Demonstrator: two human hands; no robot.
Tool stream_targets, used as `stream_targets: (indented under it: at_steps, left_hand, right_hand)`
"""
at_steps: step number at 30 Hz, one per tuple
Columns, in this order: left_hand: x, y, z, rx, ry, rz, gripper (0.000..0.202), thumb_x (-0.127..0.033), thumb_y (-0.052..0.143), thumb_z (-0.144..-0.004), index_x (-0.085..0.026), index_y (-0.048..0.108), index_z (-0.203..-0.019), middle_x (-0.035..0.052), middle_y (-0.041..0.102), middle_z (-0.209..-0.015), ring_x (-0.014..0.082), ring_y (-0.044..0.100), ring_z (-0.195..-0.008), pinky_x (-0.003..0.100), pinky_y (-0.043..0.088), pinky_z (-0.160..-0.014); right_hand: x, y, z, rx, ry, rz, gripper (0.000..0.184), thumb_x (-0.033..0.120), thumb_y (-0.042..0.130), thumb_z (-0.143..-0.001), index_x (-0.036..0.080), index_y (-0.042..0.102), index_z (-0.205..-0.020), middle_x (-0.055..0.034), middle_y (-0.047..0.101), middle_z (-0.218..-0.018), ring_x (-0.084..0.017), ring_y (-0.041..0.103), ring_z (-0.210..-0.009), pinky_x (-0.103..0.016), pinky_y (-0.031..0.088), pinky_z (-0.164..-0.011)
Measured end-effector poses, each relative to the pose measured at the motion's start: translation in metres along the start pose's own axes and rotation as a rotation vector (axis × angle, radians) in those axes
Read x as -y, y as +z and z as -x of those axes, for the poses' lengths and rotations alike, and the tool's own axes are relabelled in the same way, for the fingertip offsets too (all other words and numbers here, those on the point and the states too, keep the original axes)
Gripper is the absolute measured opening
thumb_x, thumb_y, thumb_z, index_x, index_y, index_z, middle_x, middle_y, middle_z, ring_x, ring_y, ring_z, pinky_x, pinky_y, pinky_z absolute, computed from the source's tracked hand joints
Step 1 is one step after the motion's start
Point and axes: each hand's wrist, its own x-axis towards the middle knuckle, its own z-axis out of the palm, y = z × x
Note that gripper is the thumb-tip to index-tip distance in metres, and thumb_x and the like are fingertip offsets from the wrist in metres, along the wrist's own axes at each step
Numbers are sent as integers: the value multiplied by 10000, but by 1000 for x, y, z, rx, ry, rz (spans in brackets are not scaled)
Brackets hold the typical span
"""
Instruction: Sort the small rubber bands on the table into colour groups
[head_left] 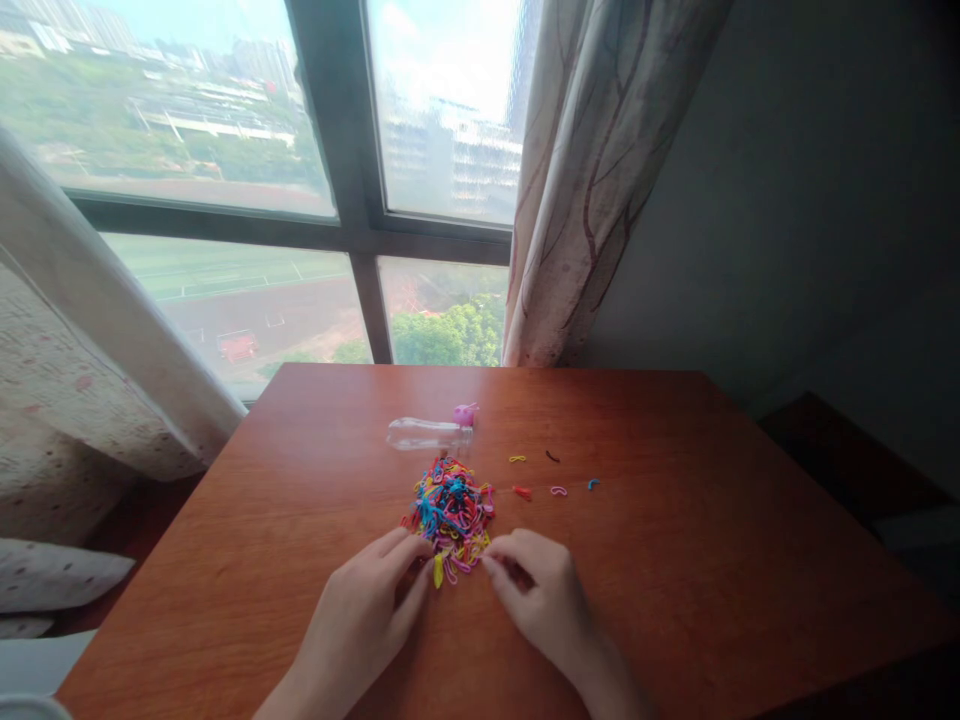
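Observation:
A heap of small coloured rubber bands (pixel 454 500) lies on the wooden table, in blue, red, pink, yellow and black. At its near left edge is my left hand (pixel 371 590), thumb and forefinger drawn together by a yellow band (pixel 439 571). My right hand (pixel 540 580) pinches at the near right edge, its fingertips touching the fringe of the pile. Whatever is between the fingertips of either hand is too small to make out. Loose pink bands (pixel 451 570) lie between the two hands.
Behind the heap a clear plastic bottle (pixel 427 434) lies on its side, with a pink cap (pixel 466 413) beside its neck. Separate bands sit to the right: yellow (pixel 517 458), black (pixel 552 456), red (pixel 522 492), pink (pixel 559 490) and blue (pixel 593 484). A window and curtains (pixel 592 180) stand beyond the table (pixel 675 560).

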Motion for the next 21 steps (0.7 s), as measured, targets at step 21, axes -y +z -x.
stream_targets:
  at_steps: [21]
  left_hand:
    - [0, 1, 2, 35, -100, -39, 158, -272, 462, -938, -254, 614, -897, -9, 669, -845, 152, 646, -729, 232, 421, -639]
  right_hand:
    - [-88, -47, -7, -265, 206, 334, 381, 493, 497, -949, 197, 708, -833, -24, 626, -633, -157, 563, -538, -257, 402, -537]
